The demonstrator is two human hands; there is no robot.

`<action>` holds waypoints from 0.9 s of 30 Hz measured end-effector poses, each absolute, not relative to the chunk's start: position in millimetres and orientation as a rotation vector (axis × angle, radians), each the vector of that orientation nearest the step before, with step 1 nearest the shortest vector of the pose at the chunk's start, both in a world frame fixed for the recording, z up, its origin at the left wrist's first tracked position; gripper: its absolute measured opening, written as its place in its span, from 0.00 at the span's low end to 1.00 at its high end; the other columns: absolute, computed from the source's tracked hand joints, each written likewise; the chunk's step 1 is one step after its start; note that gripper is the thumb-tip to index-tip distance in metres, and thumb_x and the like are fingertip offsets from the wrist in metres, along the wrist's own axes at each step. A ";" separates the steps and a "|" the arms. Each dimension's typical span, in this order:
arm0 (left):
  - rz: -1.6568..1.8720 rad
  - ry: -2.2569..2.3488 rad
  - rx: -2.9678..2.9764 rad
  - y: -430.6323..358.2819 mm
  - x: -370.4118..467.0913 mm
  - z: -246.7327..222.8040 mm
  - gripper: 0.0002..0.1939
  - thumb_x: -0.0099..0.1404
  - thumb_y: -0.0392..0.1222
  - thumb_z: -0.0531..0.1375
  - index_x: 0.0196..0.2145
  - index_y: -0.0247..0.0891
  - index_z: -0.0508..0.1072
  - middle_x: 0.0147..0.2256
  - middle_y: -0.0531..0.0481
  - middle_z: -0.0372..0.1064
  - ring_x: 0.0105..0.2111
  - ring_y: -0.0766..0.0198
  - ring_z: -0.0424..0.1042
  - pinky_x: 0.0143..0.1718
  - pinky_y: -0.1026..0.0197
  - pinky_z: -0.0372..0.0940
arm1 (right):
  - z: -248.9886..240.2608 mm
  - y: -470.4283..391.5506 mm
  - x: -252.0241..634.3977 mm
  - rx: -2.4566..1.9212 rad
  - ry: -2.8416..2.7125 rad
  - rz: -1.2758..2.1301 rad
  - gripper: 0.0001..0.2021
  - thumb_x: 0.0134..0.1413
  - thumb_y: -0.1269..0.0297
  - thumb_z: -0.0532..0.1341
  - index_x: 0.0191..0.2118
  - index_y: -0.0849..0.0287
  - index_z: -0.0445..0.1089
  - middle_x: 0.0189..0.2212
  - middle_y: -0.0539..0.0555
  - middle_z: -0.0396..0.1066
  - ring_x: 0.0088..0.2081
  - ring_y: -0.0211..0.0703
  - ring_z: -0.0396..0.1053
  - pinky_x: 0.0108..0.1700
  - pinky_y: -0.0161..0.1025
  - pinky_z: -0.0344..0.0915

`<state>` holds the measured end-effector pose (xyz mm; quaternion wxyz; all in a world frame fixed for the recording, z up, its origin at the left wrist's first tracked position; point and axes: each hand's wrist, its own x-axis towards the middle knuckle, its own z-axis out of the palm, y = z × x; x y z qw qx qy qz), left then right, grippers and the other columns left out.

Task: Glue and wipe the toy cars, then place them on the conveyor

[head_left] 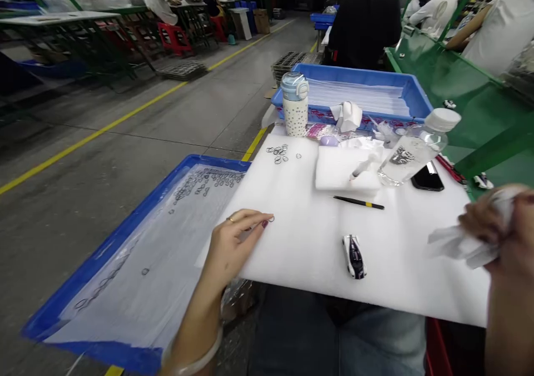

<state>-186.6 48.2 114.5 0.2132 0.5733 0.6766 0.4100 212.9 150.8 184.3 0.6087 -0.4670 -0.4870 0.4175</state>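
Note:
My left hand (pixel 227 245) pinches a small dark-rimmed ring (pixel 271 218) between thumb and forefinger, just above the white foam sheet (pixel 300 242). At the right edge my right hand (pixel 511 226), blurred, is closed around a crumpled white tissue (pixel 453 243). Between the hands a white and dark toy car (pixel 354 257) lies on the sheet. Behind it are a slim black tool with a yellow band (pixel 359 202) and a white foam block (pixel 331 170) with a marker-like tool (pixel 362 167) on it. Several similar small rings (pixel 278 152) lie at the sheet's far left.
At left a blue tray (pixel 104 256) holds many small rings on a white liner. A tumbler (pixel 295 112), a tilted clear bottle (pixel 411 153), a phone (pixel 428 177) and a blue bin (pixel 287 97) stand or lie toward the back. A person in black (pixel 367 23) is ahead.

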 end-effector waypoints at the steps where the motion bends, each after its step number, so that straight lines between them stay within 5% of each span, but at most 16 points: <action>1: 1.099 1.921 1.676 57.1 -187.7 110.1 0.13 0.66 0.49 0.60 0.40 0.45 0.84 0.43 0.47 0.78 0.44 0.55 0.76 0.47 0.55 0.71 | 170.3 136.2 209.3 -1.102 -1.091 0.990 0.21 0.44 0.44 0.72 0.21 0.51 0.64 0.13 0.45 0.46 0.13 0.34 0.41 0.15 0.37 0.37; 5: 0.981 2.011 1.984 72.6 -187.9 101.5 0.16 0.66 0.52 0.57 0.36 0.47 0.84 0.42 0.49 0.79 0.44 0.53 0.76 0.50 0.51 0.69 | 124.4 101.4 209.4 -1.229 -0.915 1.071 0.21 0.48 0.45 0.71 0.23 0.56 0.66 0.14 0.44 0.51 0.15 0.30 0.47 0.17 0.31 0.43; 12: 0.827 2.258 2.027 70.9 -185.3 109.8 0.15 0.66 0.53 0.56 0.35 0.48 0.82 0.40 0.57 0.80 0.37 0.60 0.77 0.35 0.61 0.66 | 113.7 90.9 216.7 -1.174 -0.817 1.057 0.19 0.56 0.51 0.68 0.24 0.57 0.65 0.15 0.44 0.54 0.17 0.31 0.49 0.19 0.31 0.48; 22: 1.064 2.192 2.309 50.5 -177.8 100.4 0.12 0.71 0.48 0.58 0.35 0.44 0.80 0.34 0.55 0.81 0.38 0.56 0.79 0.38 0.59 0.67 | 112.1 89.6 217.2 -1.186 -0.834 1.060 0.18 0.56 0.52 0.68 0.24 0.57 0.67 0.14 0.45 0.56 0.17 0.32 0.52 0.20 0.31 0.49; 27: 0.973 2.147 2.239 43.1 -176.5 105.3 0.17 0.71 0.54 0.55 0.36 0.44 0.81 0.35 0.51 0.81 0.41 0.50 0.78 0.42 0.54 0.67 | 112.4 88.5 217.7 -1.205 -0.832 1.059 0.18 0.55 0.52 0.68 0.23 0.57 0.67 0.14 0.46 0.56 0.17 0.32 0.53 0.20 0.31 0.49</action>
